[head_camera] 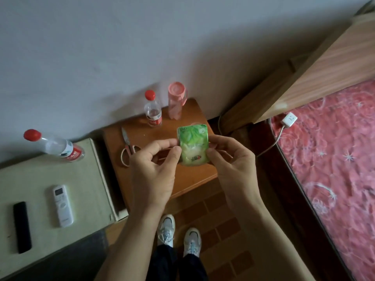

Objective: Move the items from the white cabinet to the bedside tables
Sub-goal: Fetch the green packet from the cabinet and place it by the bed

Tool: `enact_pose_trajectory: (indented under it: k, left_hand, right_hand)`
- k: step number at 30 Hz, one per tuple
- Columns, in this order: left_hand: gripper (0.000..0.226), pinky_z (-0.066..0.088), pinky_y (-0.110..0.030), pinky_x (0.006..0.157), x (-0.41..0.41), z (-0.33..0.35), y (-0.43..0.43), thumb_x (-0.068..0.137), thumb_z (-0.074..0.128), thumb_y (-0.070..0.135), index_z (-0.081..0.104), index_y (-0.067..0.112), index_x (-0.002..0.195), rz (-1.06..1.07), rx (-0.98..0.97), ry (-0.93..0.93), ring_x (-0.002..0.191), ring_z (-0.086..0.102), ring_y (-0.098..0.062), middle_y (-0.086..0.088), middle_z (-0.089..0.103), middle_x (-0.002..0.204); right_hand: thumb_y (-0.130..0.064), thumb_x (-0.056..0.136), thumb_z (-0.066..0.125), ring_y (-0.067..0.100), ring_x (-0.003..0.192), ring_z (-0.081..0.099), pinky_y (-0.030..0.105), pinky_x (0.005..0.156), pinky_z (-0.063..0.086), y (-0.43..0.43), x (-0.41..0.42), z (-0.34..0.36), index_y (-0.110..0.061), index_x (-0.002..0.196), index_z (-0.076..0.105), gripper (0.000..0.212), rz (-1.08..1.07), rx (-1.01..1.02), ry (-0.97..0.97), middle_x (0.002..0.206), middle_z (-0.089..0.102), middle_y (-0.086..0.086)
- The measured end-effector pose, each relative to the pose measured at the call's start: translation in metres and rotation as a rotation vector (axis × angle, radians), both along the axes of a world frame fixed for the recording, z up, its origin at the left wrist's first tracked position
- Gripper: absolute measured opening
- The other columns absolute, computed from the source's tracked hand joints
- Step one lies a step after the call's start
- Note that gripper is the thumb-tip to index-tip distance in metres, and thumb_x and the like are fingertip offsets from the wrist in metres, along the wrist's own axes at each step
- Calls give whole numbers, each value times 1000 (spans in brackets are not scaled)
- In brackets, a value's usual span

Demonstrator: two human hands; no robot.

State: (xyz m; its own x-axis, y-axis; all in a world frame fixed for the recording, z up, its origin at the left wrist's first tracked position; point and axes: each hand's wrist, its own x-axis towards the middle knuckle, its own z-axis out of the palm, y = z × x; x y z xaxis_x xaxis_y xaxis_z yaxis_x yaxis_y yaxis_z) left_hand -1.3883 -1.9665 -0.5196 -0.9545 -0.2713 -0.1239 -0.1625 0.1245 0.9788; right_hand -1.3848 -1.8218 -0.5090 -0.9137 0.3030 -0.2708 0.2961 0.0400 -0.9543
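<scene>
A single head-worn view looks steeply down, close over the bedside table (154, 138) and the wearer's shoes (166, 228).

The green packet (193, 146) is glossy plastic film, crinkled and catching light, above a bedside table (194, 175) of smooth, slightly shiny orange-brown wood. On the far part of that top stand a clear plastic bottle (153, 112) and a translucent pink plastic cup (176, 102); the white cabinet (30, 179) on the left looks matt, and the bed cover (332, 151) on the right is patterned cloth
</scene>
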Motion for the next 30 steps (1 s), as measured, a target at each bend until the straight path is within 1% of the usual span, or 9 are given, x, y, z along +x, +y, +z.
enact_pose_trajectory:
  k: [4,10,12,15,17,19,22,26,30]
  left_hand:
    - [15,56,-13,70,-17,-70,-1,87,74,7,77,15,99,-22,-5,-46,85,72,2,12,73,91]
    - [16,60,-23,71,-37,-159,-3,87,73,9,76,17,100,-33,-4,-126,85,74,-5,10,75,92]
    - [15,59,-21,71,-40,-180,-4,88,73,9,76,16,101,-31,-9,-153,85,73,-4,9,75,92]
    - [13,58,-18,67,-45,-211,-6,90,70,8,76,16,98,-40,-13,-206,79,71,1,11,74,87]
    - [13,60,-23,68,-46,-230,-7,90,69,8,77,15,97,-46,-37,-250,77,71,-1,10,74,86]
    - [14,62,-33,72,-45,-249,-7,89,69,11,78,17,97,-52,-66,-306,77,72,-7,7,76,85]
    - [18,61,-45,77,-46,-274,-6,86,65,19,78,26,96,-68,-97,-382,76,72,-17,8,77,86]
    - [27,60,-47,83,-47,-288,-2,84,61,26,75,25,106,-106,-93,-439,84,73,-17,8,76,96]
    - [25,61,-48,77,-48,-291,-3,88,64,26,72,24,112,-166,-86,-471,74,67,-13,5,74,91]
  right_hand:
    - [-1,91,67,23,92,74,40,80,63,-5,-17,-77,-15,104,74,21,-21,36,-49,100,75,5]
    - [-5,94,65,29,94,73,47,83,62,-5,-36,-169,-17,103,75,17,-30,35,-105,97,77,5]
    - [-6,95,64,31,92,73,49,82,62,-5,-39,-191,-16,101,75,16,-30,47,-116,93,77,6]
    - [-13,98,59,26,90,74,50,82,62,-6,-43,-222,-14,100,76,17,-37,62,-162,92,77,5]
    - [-21,102,52,25,89,75,50,82,62,-7,-46,-239,-12,98,75,25,-34,31,-193,92,77,6]
    - [-28,105,45,24,88,75,48,82,61,-7,-49,-254,-13,96,76,36,-14,28,-226,92,78,6]
    - [-41,105,38,19,89,74,50,86,59,-6,-53,-277,-19,95,77,46,12,122,-275,91,78,1]
    - [-54,100,29,15,94,72,50,93,55,-6,-58,-286,-30,85,75,55,49,179,-352,94,77,-3]
    - [-57,100,25,15,98,70,47,95,53,-6,-62,-284,-34,80,72,56,100,162,-403,95,76,-6]
